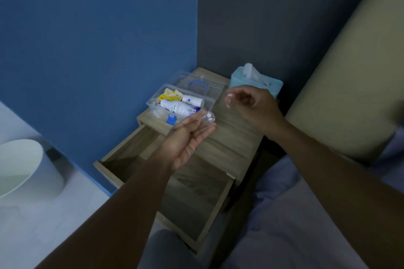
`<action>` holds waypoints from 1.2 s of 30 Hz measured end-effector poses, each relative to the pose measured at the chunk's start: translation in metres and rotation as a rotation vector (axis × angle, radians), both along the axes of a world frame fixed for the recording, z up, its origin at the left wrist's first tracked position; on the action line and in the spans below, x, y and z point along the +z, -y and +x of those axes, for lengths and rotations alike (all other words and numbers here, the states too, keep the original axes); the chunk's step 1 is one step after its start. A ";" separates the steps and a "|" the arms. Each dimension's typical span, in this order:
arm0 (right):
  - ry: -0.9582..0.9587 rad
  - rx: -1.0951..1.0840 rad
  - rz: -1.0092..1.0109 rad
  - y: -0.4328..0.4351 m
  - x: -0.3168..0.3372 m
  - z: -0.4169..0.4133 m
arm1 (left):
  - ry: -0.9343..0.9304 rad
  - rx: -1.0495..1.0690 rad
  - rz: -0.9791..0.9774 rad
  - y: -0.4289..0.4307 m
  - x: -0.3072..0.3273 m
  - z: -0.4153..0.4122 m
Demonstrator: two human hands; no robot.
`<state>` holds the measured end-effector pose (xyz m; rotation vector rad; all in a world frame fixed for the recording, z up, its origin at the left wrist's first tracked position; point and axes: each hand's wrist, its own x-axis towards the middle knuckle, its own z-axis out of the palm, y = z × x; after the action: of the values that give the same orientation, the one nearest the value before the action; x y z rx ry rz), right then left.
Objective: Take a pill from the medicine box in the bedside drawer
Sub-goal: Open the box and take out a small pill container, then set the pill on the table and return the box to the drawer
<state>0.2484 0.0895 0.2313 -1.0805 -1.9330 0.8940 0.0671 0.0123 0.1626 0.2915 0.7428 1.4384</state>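
Resting at the fingertips of the left hand [188,135], a small clear pill container [207,118] with white tablets inside lies on the half-open, palm-up grip, just in front of the medicine box [153,102]; the right hand [251,102] hovers beside that box, its grip loosely curled, a small white pill [230,94] pinched at its fingertips; the box is transparent plastic, lid thrown back, holding smooth white bottles [180,106] and yellow cartons; it sits on the wood-grain worktop [229,133]; below the box, the drawer [196,203] stands pulled out; behind it, a teal tissue box [240,81].
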 end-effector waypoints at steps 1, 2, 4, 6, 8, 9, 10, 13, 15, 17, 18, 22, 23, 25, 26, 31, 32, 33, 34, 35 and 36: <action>-0.031 -0.064 -0.038 -0.002 -0.015 0.005 | -0.023 -0.028 -0.006 -0.003 -0.004 0.001; -0.042 -0.128 -0.075 -0.004 -0.032 0.010 | -0.049 -0.054 -0.012 -0.006 -0.008 0.003; -0.020 -0.218 -0.136 -0.006 -0.069 0.022 | -0.109 -0.087 -0.014 -0.012 -0.020 0.008; 0.022 -0.272 -0.156 -0.006 -0.104 0.032 | -0.212 -0.105 -0.023 -0.020 -0.035 0.014; 0.046 -0.274 -0.119 -0.006 -0.133 0.041 | -0.411 -0.126 -0.042 -0.030 -0.051 0.018; 0.052 -0.261 -0.093 -0.006 -0.145 0.044 | -0.520 -0.143 -0.048 -0.035 -0.059 0.019; 0.049 -0.250 -0.083 -0.007 -0.155 0.046 | -0.614 -0.161 -0.047 -0.040 -0.066 0.020; 0.031 -0.243 -0.129 -0.011 -0.180 0.048 | -0.817 -0.182 -0.002 -0.055 -0.087 0.022; 0.053 -0.243 -0.175 -0.014 -0.194 0.048 | -0.985 -0.168 0.053 -0.063 -0.098 0.022; 0.116 -0.247 -0.171 -0.017 -0.203 0.046 | -1.298 -0.194 0.124 -0.068 -0.106 0.022; 0.118 -0.245 -0.172 -0.018 -0.206 0.045 | -1.449 -0.209 0.158 -0.069 -0.110 0.022; 0.039 -0.247 -0.188 -0.018 -0.215 0.038 | -1.615 -0.238 0.158 -0.075 -0.120 0.028; 0.014 -0.251 -0.196 -0.018 -0.215 0.037 | -1.624 -0.247 0.140 -0.076 -0.123 0.030; -0.033 -0.253 -0.218 -0.017 -0.216 0.037 | -1.665 -0.262 0.095 -0.079 -0.127 0.034; -0.042 -0.250 -0.227 -0.017 -0.216 0.037 | -1.683 -0.257 0.070 -0.080 -0.129 0.036; -0.060 -0.261 -0.275 -0.017 -0.217 0.035 | -1.637 -0.260 -0.012 -0.080 -0.133 0.042; -0.064 -0.265 -0.282 -0.017 -0.217 0.035 | -1.617 -0.272 0.000 -0.078 -0.132 0.042; -0.068 -0.270 -0.287 -0.017 -0.217 0.035 | -1.601 -0.277 0.018 -0.075 -0.129 0.040; -0.072 -0.274 -0.292 -0.018 -0.216 0.036 | -1.590 -0.281 0.038 -0.072 -0.127 0.038; -0.079 -0.279 -0.297 -0.017 -0.216 0.036 | -1.593 -0.285 0.059 -0.068 -0.126 0.036; -0.084 -0.282 -0.299 -0.017 -0.217 0.037 | -1.620 -0.298 0.074 -0.063 -0.125 0.034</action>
<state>0.2855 0.1065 0.0147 -1.4241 -1.5602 1.0687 0.1008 0.0751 0.0373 1.6338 1.7943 0.6936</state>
